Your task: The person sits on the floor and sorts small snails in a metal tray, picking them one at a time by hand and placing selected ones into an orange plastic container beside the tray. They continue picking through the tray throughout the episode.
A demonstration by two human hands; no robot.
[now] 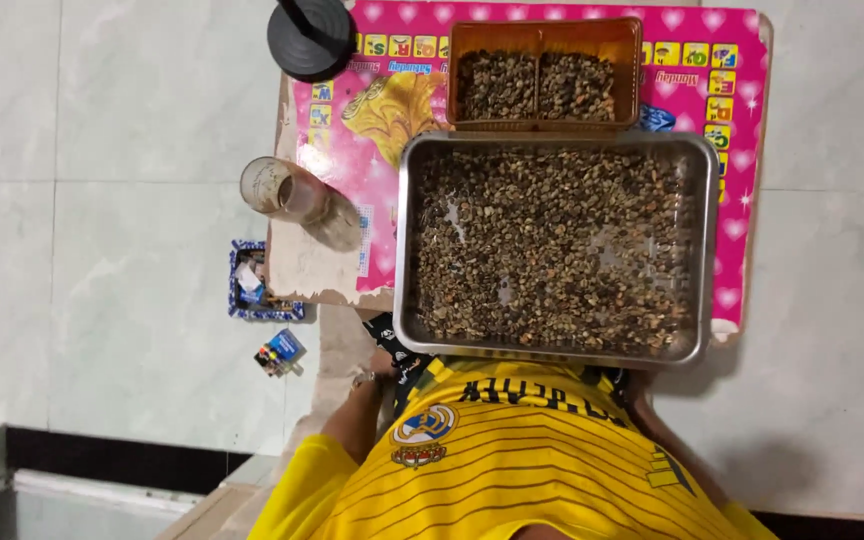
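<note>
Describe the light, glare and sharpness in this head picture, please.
Head view: even, soft light; the steel tray shows only mild shine on its rim; the glass cup casts a soft shadow on the pink mat; the small brown pieces are fairly sharp; the yellow shirt, closest, looks slightly soft; both hands are hidden.

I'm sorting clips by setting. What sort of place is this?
Probably a home floor workspace: pale floor tiles, a low table with a pink children's chart, and a steel tray of small brown beans or seeds.

A small colourful packet lies on the floor tiles.
</note>
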